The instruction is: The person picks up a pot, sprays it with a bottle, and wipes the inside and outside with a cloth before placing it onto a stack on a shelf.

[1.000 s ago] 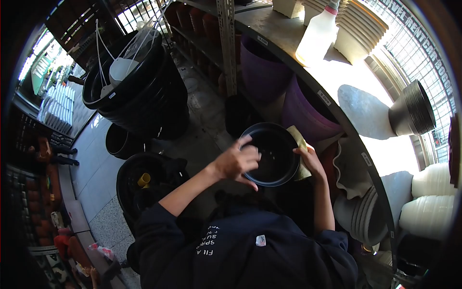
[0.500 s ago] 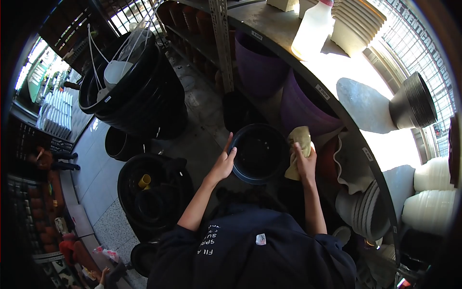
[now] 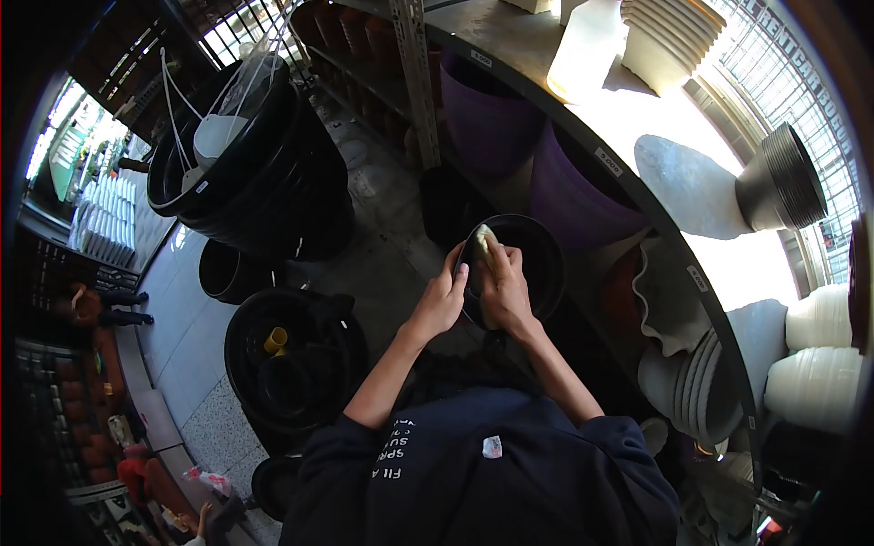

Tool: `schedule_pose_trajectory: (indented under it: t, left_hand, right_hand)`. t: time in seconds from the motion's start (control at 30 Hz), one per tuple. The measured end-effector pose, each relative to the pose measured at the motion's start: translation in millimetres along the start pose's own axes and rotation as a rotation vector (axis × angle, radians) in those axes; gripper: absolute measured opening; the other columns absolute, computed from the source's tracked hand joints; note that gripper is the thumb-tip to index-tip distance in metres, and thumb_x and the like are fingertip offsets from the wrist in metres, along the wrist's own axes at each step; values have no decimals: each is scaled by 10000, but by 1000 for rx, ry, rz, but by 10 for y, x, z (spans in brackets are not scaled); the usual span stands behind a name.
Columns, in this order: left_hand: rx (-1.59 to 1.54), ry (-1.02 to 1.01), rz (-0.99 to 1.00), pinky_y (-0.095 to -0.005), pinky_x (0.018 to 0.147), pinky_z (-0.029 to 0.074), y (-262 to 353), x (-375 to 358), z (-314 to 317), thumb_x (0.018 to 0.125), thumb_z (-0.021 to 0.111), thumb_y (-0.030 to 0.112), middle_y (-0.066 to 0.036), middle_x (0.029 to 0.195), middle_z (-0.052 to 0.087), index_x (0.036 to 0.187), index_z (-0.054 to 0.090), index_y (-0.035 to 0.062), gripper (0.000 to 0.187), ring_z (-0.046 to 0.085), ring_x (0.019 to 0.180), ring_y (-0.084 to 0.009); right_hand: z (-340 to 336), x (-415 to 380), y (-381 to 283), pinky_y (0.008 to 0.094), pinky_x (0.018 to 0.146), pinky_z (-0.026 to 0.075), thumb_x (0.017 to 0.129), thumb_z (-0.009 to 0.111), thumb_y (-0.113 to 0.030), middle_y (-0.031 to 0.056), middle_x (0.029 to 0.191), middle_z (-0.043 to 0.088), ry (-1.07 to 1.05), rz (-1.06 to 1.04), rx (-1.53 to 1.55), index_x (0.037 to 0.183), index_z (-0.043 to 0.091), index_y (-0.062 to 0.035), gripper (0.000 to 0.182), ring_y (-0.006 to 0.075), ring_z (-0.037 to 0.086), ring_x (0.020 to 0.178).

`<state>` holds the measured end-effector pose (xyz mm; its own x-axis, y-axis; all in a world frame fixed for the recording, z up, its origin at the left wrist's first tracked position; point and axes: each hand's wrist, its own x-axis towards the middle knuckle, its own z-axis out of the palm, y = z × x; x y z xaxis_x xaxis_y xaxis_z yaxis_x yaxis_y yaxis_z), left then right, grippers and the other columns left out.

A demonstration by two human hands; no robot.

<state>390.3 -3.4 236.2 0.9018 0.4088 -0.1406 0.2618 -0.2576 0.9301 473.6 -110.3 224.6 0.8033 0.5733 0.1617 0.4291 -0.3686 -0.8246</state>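
Note:
A round black plant pot [image 3: 539, 273] is held up in front of me, its open mouth facing me. My left hand [image 3: 441, 298] grips its left rim, thumb on the inner side. Inside the pot, my right hand [image 3: 504, 289] presses a yellowish cloth [image 3: 485, 240] against the upper left wall, close to the left hand. Much of the cloth is hidden under the right fingers.
Large stacked black tubs [image 3: 264, 173] with hanging white pots stand at the upper left. A black basin [image 3: 241, 364] holding a yellow object sits lower left. Purple pots [image 3: 574, 196] stand under the curved shelf [image 3: 637, 196], which carries a bottle [image 3: 587, 55] and stacked pots. A person [image 3: 91, 305] is far left.
My right hand has moved left with the cloth, from beside the pot to its inner wall. The pot has shifted slightly up and right and tilted.

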Motion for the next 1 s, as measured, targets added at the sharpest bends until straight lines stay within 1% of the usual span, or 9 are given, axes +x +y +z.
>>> schedule_pose_trajectory:
  t: [0.13, 0.23, 0.33, 0.47, 0.53, 0.67, 0.77, 0.93, 1.0]
  left_hand:
    - [70, 63, 97, -434, 831, 436, -55, 55, -95, 972, 285, 313, -270, 1029, 588, 1362, 290, 151, 422, 553, 992, -429]
    - [45, -80, -164, -437, 834, 431, 117, 17, -166, 969, 283, 333, -283, 1059, 571, 1364, 284, 142, 439, 544, 1008, -428]
    - [127, 26, -78, -431, 793, 441, -60, 70, -63, 968, 279, 345, -270, 976, 601, 1365, 292, 136, 448, 575, 952, -417]
    - [166, 95, -111, -422, 746, 443, -253, 120, -35, 968, 290, 344, -242, 873, 618, 1383, 285, 142, 462, 613, 856, -377]
    - [104, 17, -289, -421, 719, 444, 20, 30, -68, 968, 301, 336, -221, 793, 620, 1396, 273, 161, 464, 628, 784, -356]
    - [62, -96, -179, -425, 698, 447, 45, 63, 34, 968, 316, 311, -197, 695, 595, 1411, 240, 194, 465, 625, 698, -338]
    - [71, -102, -89, -425, 683, 441, -63, 93, 90, 969, 319, 302, -191, 661, 580, 1410, 238, 203, 459, 618, 675, -325]
    - [115, -154, -99, -408, 726, 439, 37, 101, 14, 970, 312, 300, -233, 768, 609, 1404, 251, 206, 448, 627, 760, -332]
    - [137, -230, -116, -397, 740, 441, 111, 110, -84, 972, 306, 299, -232, 797, 613, 1403, 254, 211, 444, 626, 757, -333]
  right_hand:
    - [-138, 2, 15, 365, 784, 435, 884, 512, -144, 146, 1014, 465, -358, -103, 188, 1253, 468, -82, 377, 305, 538, 926]
    - [-283, 37, -93, 328, 833, 414, 895, 504, -152, 134, 988, 461, -462, -47, 113, 1270, 441, -81, 387, 282, 526, 945]
    - [-237, 18, -29, 312, 865, 408, 899, 497, -150, 143, 1032, 481, -376, 27, 101, 1266, 428, -70, 382, 262, 530, 970]
    - [-172, 49, 291, 333, 929, 392, 909, 478, -159, 188, 1173, 488, -51, 169, 606, 1264, 408, -57, 376, 264, 499, 1092]
    - [-254, 87, 398, 362, 921, 396, 915, 456, -173, 246, 1150, 493, -9, 217, 298, 1300, 362, -69, 410, 324, 504, 1087]
    - [-199, 101, 464, 442, 868, 429, 908, 463, -216, 296, 1158, 433, -38, 294, 33, 1331, 346, -156, 443, 440, 522, 1014]
    - [-165, 10, 354, 440, 866, 431, 902, 479, -214, 288, 1165, 404, -44, 202, -55, 1327, 371, -179, 440, 445, 519, 1010]
    - [-310, 14, 350, 360, 891, 394, 902, 492, -223, 190, 1073, 443, -415, 52, 118, 1366, 334, -136, 498, 317, 494, 1015]
    - [-457, 44, 277, 360, 905, 384, 906, 487, -238, 184, 1069, 450, -600, 77, 129, 1370, 329, -145, 499, 317, 491, 1023]
